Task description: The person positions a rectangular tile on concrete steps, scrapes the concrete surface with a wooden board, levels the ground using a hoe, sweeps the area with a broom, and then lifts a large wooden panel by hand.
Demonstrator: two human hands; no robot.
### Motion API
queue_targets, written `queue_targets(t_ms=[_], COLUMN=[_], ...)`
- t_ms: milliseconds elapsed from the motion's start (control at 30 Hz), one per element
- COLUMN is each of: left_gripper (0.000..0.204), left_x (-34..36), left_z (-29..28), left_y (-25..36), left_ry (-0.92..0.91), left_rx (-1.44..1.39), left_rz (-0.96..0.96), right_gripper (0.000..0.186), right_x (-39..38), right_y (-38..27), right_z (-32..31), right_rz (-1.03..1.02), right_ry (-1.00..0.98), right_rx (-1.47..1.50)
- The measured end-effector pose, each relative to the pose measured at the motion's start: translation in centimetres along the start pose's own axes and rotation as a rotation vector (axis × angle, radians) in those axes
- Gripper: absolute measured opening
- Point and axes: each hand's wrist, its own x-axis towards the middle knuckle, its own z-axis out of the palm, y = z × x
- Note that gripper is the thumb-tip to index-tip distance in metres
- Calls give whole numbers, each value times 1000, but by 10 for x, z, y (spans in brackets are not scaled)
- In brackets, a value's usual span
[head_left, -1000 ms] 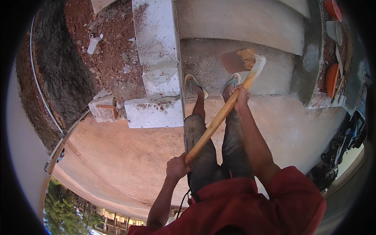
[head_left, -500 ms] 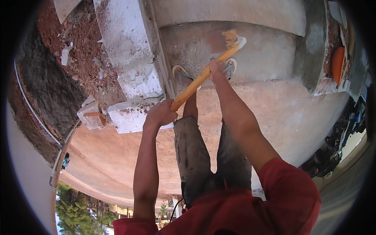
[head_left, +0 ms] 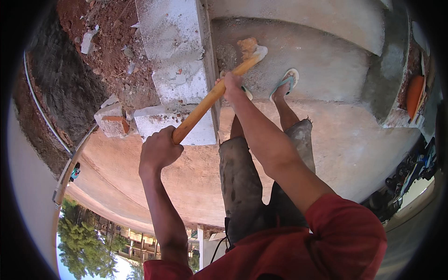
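Centre of frame: we see a long wooden handle [head_left: 212, 95] running diagonally from mid-left up toward the upper middle. The left hand [head_left: 158, 151] is wrapped in a closed grip around its lower end. The right hand [head_left: 231, 84] is closed around the handle higher up, near the tool's head. That tool head [head_left: 257, 51], pale with cement crust, rests on the grey concrete surface [head_left: 322, 56] in the upper middle, touching a small orange-brown patch [head_left: 246, 45].

Just below the head, two feet in light flip-flops [head_left: 285, 84] stand on the concrete; one is partly hidden behind the right hand. Dusty grey shorts [head_left: 242, 186] and a red shirt [head_left: 326, 238] fill the lower centre and lower right.

Left of the handle, a rough white plastered block [head_left: 172, 51] runs from the top edge down to mid-frame. Beside its lower end, at left centre, lies a broken brick piece [head_left: 112, 122] with a red core. Red soil [head_left: 102, 32] with pale rubble covers the upper left.

At the right edge we note an orange object [head_left: 414, 91], kind unclear. No packages, labels or signs are legible. Trees and a building [head_left: 107, 238] show at lower left.
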Motion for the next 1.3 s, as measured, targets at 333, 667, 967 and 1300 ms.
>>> queue_targets(t_ms=[333, 667, 967, 1300], left_gripper=[81, 85, 87, 45], left_x=[-65, -133, -293, -414], left_z=[-1, -55, -125, 6], left_y=[129, 129, -104, -318], left_ry=[-315, -394, -551, 292], left_rx=[-308, -117, -589, -139], left_rz=[373, 660, 600, -425], right_gripper=[17, 21, 21, 21], right_x=[-1, -109, -254, -395], right_y=[-97, -124, -93, 68], right_z=[-84, -126, -95, -38], right_rz=[33, -34, -148, 234], right_ry=[-229, -284, -438, -683], right_rx=[-99, 170, 265, -111])
